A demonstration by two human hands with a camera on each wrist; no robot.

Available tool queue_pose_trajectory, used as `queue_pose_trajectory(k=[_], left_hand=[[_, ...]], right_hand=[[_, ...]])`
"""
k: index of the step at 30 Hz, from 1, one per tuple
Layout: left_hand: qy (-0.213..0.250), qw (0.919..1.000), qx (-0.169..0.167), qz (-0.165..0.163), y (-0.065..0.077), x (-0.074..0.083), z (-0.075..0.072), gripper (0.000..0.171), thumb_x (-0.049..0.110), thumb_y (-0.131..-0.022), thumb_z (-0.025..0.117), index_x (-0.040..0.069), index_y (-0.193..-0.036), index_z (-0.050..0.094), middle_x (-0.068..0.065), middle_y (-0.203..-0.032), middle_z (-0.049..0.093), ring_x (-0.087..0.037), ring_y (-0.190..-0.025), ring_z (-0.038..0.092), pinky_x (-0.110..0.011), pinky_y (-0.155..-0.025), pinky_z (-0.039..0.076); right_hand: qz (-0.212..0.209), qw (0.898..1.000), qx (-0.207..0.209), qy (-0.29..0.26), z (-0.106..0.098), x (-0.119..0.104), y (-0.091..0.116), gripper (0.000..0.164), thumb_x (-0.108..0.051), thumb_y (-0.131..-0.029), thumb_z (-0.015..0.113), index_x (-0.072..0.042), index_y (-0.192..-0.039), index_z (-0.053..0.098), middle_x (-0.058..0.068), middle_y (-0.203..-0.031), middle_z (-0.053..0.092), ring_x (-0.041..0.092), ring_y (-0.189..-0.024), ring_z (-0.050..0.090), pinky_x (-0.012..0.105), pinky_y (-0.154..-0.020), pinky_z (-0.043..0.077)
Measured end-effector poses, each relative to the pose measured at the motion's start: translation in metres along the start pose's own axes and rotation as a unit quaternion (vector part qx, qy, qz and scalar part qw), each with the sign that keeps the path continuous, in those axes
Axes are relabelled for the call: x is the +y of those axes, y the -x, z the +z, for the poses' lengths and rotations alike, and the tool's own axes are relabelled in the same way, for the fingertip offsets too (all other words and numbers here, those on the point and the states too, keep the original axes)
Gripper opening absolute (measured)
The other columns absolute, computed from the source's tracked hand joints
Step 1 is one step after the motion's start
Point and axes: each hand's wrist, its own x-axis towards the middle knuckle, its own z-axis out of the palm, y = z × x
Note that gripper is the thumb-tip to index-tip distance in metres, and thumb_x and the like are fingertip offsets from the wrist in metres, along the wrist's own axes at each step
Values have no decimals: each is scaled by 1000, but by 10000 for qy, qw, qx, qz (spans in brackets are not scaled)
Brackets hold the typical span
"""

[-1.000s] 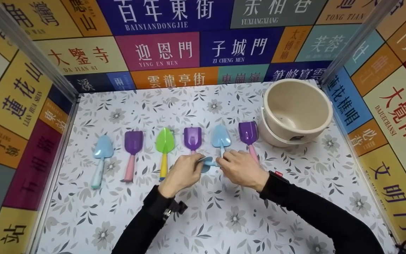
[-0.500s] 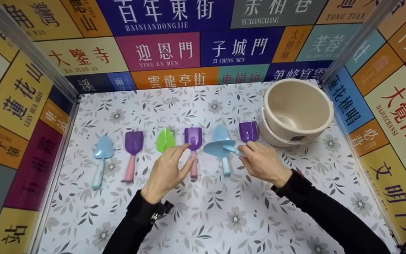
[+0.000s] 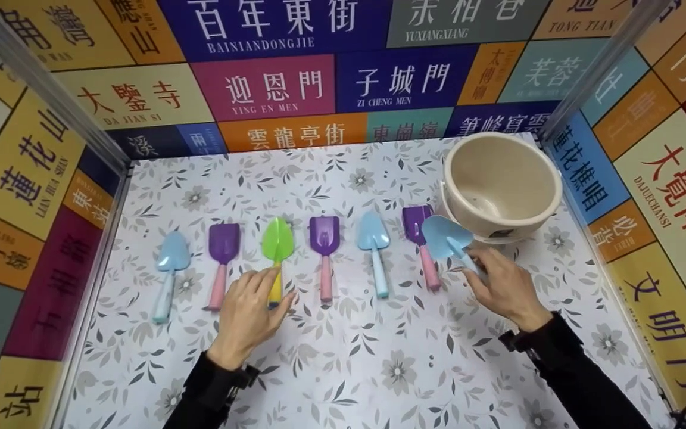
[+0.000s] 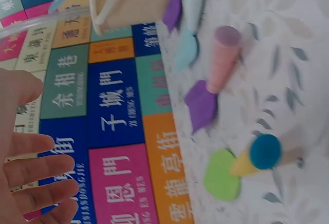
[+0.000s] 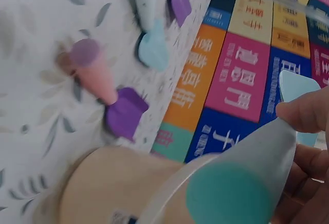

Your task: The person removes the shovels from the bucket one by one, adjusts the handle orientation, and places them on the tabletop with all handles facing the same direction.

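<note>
My right hand (image 3: pixel 507 289) grips a light blue trowel (image 3: pixel 445 237) by its handle, off the table. Its blade overlaps the rightmost purple scoop (image 3: pixel 414 221) in the head view, close to the beige bucket (image 3: pixel 501 167). In the right wrist view the handle's teal end (image 5: pixel 229 196) points at the camera, in front of the bucket. My left hand (image 3: pixel 248 313), fingers spread and holding nothing, hovers over the yellow handle of the green trowel (image 3: pixel 277 238), partly covering it in the head view. The left wrist view shows those left fingers (image 4: pixel 43 170) apart from the tools.
Lying in a row are a light blue trowel (image 3: pixel 173 253), a purple scoop (image 3: pixel 224 244), the green trowel, another purple scoop (image 3: pixel 325 235), another light blue trowel (image 3: pixel 374 232) and the rightmost scoop. Printed walls (image 3: pixel 277 89) bound the flowered tabletop (image 3: pixel 343 357).
The right hand has lifted the light blue trowel from between both hands and carried it right toward the bucket. The left hand has let go and moved left.
</note>
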Motion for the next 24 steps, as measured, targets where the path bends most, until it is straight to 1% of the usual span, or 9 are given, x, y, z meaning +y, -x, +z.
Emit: queue_pose_trajectory(k=[2,7,9,12,15,18,21,24], left_hand=[[-55,9999,-66,-91,10,-6,1,53,30,-84,82,-4,-122,72,-20,-110,78,-36,-95,72,-46,-82,61],[-147,9994,-132,-300,32,-21,4,51,30,-84,82,-4,-120,73,-20,-108,78,-37,-94,72,-48,-81,61],[-148,9992,-126,-360,39,-25,5,50,29,-83,83,-4,-119,73,-20,-107,78,-37,-93,72,-48,-79,61],[-121,9988,-103,-466,48,-30,6,48,24,-82,84,-5,-118,73,-20,-107,78,-36,-91,72,-48,-76,61],[-70,9984,-83,-556,53,-33,8,46,22,-82,84,-7,-118,73,-22,-106,78,-38,-91,72,-49,-76,61],[-68,9980,-75,-630,56,-36,9,45,22,-83,82,-7,-117,73,-23,-105,78,-39,-91,72,-50,-77,61],[-41,9975,-58,-699,59,-38,11,45,22,-83,81,-7,-117,73,-23,-104,78,-40,-91,72,-50,-77,61],[4,9974,-30,-724,61,-40,12,44,21,-83,81,-7,-117,73,-24,-103,78,-40,-90,72,-50,-76,62]], right_hand=[[168,9999,29,7,-3,8,10,29,-5,-86,77,3,-113,69,16,-89,68,27,-66,61,48,-52,50],[678,9976,-130,-101,-8,26,33,27,-4,-87,78,3,-112,71,9,-82,68,22,-65,59,37,-55,47],[947,9949,-299,-174,-8,32,40,25,-5,-88,77,2,-112,71,5,-81,67,19,-65,59,33,-56,46],[1325,9888,-628,-270,-6,41,52,23,-6,-91,76,1,-112,72,5,-81,68,17,-67,59,32,-59,46],[1724,9788,-1068,-297,-4,51,61,23,-8,-94,73,3,-114,71,8,-83,70,19,-71,61,34,-62,47],[2119,9645,-1549,-300,-2,60,69,26,-10,-96,72,6,-117,69,12,-86,70,22,-74,61,36,-64,47],[2385,9509,-1951,-299,2,69,74,29,-13,-98,70,8,-118,67,13,-87,70,21,-73,59,36,-64,46],[2594,9393,-2223,-323,7,78,78,30,-15,-99,67,9,-117,66,12,-84,67,20,-70,57,36,-63,44]])
